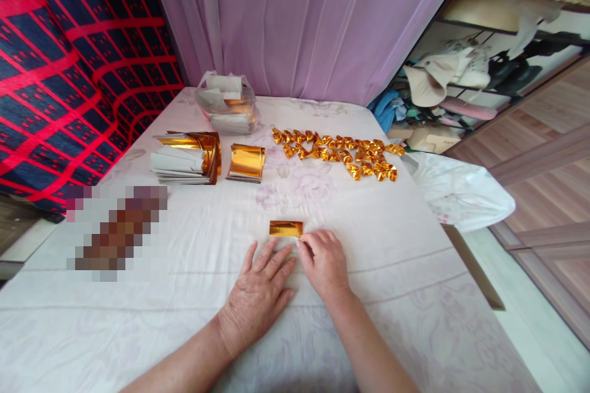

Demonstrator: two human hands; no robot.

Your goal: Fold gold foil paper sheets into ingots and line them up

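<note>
My fingers (308, 244) on the right hand (325, 264) are curled in, thumb and forefinger pinched at the near right corner of the gold foil sheet (286, 229), while the left hand (258, 298) lies flat with its fingers spread, tips just short of the sheet's near edge and, as far as I can tell, pressing the cloth rather than gripping anything. The sheet lies on the white floral cloth (369, 295) directly ahead of both sets of fingertips, already narrowed to a small strip, so I judge I am in the middle of a fold; the next move, I reckon, calls for holding the strip steady with the flat hand while the pinch turns the corner over cleanly. Farther out past the fingers and to the right lies a scatter of folded gold pieces (338, 155), touching one another in a loose band. Out ahead and to the left stand a short stack of gold sheets (246, 163) and, just beside it, a bigger pile of gold and white sheets (187, 158). Beyond those sits a clear plastic bag (227, 112), open at the top, holding white papers and some gold ones; how many I cannot tell. A blurred patch lies well left of my left fingers.
</note>
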